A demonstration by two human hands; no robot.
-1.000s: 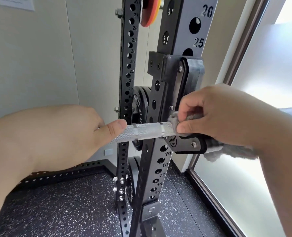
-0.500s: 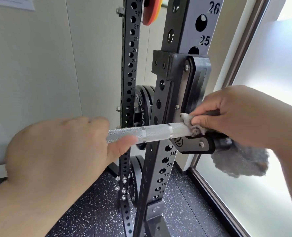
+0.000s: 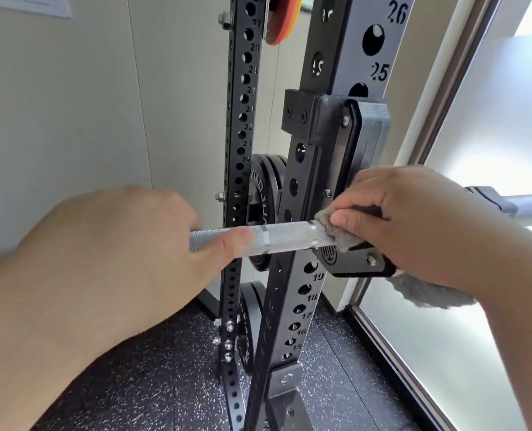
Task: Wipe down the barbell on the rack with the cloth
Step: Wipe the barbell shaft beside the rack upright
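Sliding a touch leftward since half a second ago, the grey cloth (image 3: 336, 236) now meets the smooth ring on the barbell (image 3: 289, 236), which lies across the black J-hook (image 3: 352, 264) at frame centre. The right hand (image 3: 414, 222) has its fingers (image 3: 367, 197) pinching the fluffy cloth round the shaft, with the cloth's tail hanging at lower right. The left hand (image 3: 118, 259) grips the knurled steel bar, thumb along its front. Behind stand a pale wall (image 3: 71, 104), frosted glass (image 3: 476, 353) at right and a speckled black rubber floor (image 3: 165, 384). The perforated rack upright (image 3: 289, 306) carries numbered holes.

Left hand (image 3: 127, 253) grips barbell (image 3: 289, 237); right hand (image 3: 408, 225) pinches cloth (image 3: 336, 231) on it (beside rack (image 3: 292, 290)).
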